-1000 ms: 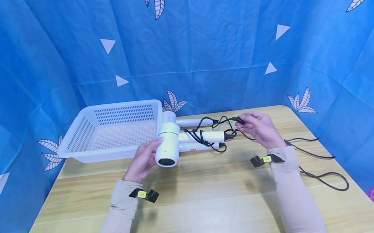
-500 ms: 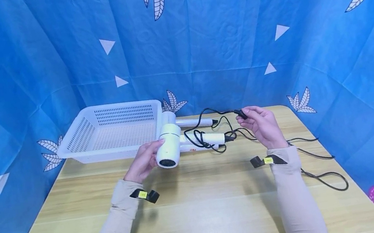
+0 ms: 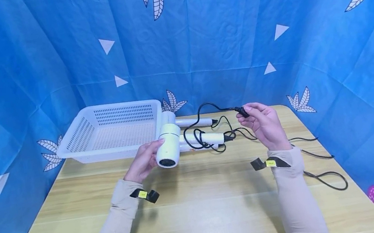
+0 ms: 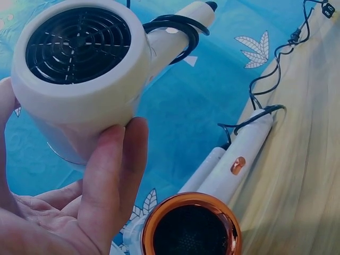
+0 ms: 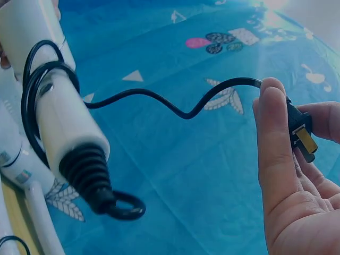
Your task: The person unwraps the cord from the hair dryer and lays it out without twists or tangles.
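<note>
My left hand (image 3: 143, 161) grips the barrel of a white hair dryer (image 3: 168, 145), its black grille facing me. The dryer's handle points right, with black cord (image 5: 32, 101) looped around it. In the right wrist view the handle ends in a ribbed black sleeve (image 5: 87, 172). My right hand (image 3: 262, 125) pinches the black plug (image 3: 242, 112) between thumb and fingers; a metal prong shows in the right wrist view. From the plug the cord arches back to the handle. Behind and below lie more white hair dryers, one with a copper-coloured ring (image 4: 228, 218) in the left wrist view.
A white perforated basket (image 3: 68, 150) stands at the back left of the wooden table (image 3: 202, 219). Other black cords (image 3: 330, 174) trail along the table's right side. A blue patterned curtain (image 3: 223, 18) surrounds the table. Another dryer handle (image 3: 196, 122) lies behind the held one.
My right hand has risen slightly with the plug, drawing the cord up from the tangle into a higher arch. My left hand and the hair dryer have hardly moved.
</note>
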Demonstrator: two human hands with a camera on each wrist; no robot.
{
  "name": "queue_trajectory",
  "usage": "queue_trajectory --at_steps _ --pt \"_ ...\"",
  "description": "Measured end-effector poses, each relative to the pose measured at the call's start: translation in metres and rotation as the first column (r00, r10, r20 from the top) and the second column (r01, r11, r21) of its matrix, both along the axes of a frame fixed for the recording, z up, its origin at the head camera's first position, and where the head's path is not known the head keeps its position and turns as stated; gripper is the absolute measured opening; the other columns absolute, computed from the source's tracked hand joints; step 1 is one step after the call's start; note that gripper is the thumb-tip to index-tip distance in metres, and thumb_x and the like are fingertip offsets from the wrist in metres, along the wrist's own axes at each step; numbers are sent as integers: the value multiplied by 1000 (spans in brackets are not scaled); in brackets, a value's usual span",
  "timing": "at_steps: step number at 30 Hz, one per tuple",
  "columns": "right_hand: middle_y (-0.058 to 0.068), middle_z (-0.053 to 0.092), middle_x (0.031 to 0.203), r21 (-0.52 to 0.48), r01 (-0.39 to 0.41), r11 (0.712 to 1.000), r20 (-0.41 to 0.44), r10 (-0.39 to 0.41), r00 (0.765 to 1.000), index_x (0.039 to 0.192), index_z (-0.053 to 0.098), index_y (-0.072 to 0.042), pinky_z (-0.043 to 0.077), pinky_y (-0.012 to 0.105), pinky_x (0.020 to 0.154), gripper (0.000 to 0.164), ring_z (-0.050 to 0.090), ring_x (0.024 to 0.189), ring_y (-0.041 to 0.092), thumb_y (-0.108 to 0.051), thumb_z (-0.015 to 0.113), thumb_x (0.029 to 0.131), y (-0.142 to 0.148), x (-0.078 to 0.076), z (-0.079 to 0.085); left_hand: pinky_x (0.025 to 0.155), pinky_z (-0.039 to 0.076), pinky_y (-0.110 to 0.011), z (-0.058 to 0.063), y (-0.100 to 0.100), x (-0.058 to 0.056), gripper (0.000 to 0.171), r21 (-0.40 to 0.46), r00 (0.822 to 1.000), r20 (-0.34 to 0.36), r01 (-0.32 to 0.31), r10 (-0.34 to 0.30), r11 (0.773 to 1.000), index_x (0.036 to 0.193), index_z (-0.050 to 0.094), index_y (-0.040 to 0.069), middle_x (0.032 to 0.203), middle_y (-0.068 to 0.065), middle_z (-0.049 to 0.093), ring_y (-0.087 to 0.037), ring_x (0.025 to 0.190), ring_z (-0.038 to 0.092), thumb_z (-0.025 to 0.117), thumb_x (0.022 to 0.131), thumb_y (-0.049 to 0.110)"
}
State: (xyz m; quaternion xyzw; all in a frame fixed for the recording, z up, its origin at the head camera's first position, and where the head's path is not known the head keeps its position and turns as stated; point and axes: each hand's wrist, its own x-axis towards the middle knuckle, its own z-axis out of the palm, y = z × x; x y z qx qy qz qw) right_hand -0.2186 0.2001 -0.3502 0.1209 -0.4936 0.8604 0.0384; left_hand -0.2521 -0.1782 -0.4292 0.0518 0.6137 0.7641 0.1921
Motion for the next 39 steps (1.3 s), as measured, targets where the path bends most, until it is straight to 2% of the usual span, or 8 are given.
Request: queue_trajectory --at_steps 12,20,25,30,36,39 --pt "11 80 84 21 -31 999 -63 32 997 101 73 -5 66 24 69 18 77 72 16 0 56 104 -7 13 11 64 62 -19 -1 0 0 31 0 1000 9 -9 9 1000 122 62 2 89 3 78 -8 73 74 59 105 28" --pt "10 80 85 76 -62 995 -106 70 992 100 74 -7 65 24 69 24 77 72 15 4 53 103 -12 23 18 66 62 -18 0 -1 -1 42 -3 1000 12 -13 13 1000 131 57 -3 90 3 78 -7 74 74 60 104 30" --pt "8 81 89 121 -96 988 -142 113 983 101 75 -7 66 24 69 27 77 75 15 5 51 103 -14 28 20 65 62 -18 -1 -2 -1 45 -2 1000 9 -11 11 1000 133 55 -5 90 3 78 -7 73 74 59 105 30" --pt "8 80 89 149 -126 981 -177 152 972 103 75 -8 66 24 69 30 77 76 15 7 49 102 -16 30 21 64 61 -17 -1 -3 -1 39 2 1000 6 -12 12 1000 129 59 -2 90 3 78 -7 72 73 58 105 29" --pt "11 80 89 172 -218 961 -189 249 950 104 74 -3 66 26 70 27 78 73 16 10 50 101 -18 31 20 64 62 -18 0 -3 -2 33 14 1000 10 -21 21 1000 123 62 2 90 3 78 -8 71 73 59 105 29" --pt "10 81 91 216 -252 943 -202 296 934 106 74 -4 66 26 69 29 78 74 15 10 49 101 -18 31 19 66 63 -20 0 -3 -1 34 17 1000 11 -27 27 999 125 61 1 90 3 78 -9 73 74 58 105 29"
